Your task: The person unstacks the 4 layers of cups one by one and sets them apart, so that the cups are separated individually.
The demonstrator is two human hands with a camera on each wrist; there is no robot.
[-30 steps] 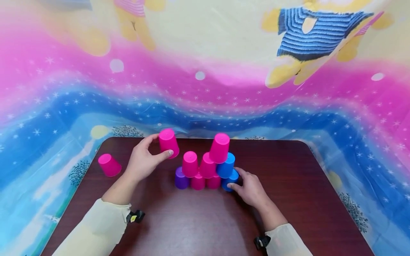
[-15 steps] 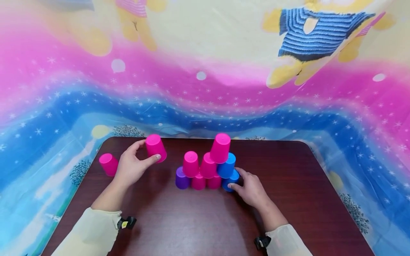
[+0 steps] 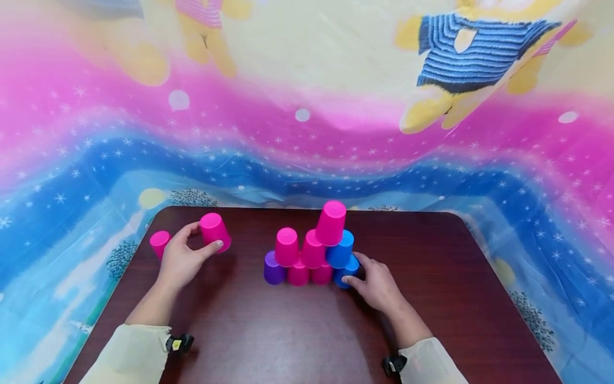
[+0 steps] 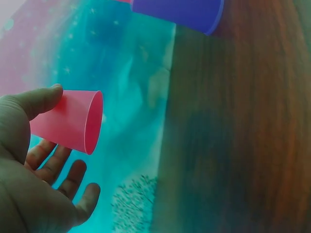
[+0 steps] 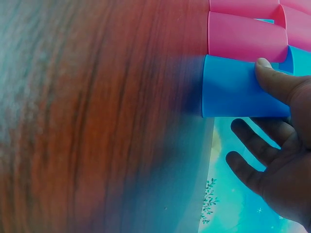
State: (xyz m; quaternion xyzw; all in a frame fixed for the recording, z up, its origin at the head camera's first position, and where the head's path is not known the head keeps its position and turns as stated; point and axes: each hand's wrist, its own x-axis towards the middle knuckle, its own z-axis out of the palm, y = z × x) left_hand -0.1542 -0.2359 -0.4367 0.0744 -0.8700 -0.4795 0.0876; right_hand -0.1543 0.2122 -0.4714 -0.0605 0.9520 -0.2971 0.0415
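My left hand (image 3: 182, 261) pinches an upside-down pink cup (image 3: 214, 232) between thumb and fingers, left of the stack; in the left wrist view the pink cup (image 4: 73, 119) is raised off the table. My right hand (image 3: 378, 284) grips the bottom-right blue cup (image 3: 344, 274), its thumb on the near side, as the right wrist view shows of the blue cup (image 5: 238, 90). The bottom row also has a purple cup (image 3: 274, 269) and two pink ones. Above them stand two pink cups and a blue cup (image 3: 339, 252), with one pink cup (image 3: 331, 224) on top at the right.
Another pink cup (image 3: 160, 242) stands at the table's left, partly hidden behind my left hand. The dark brown wooden table (image 3: 297, 330) has a patterned cloth (image 3: 297, 149) hanging behind and along its sides.
My left hand has moved left and lower, carrying the pink cup away from the stack toward the lone cup. The right hand and the stacked cups stay in place.
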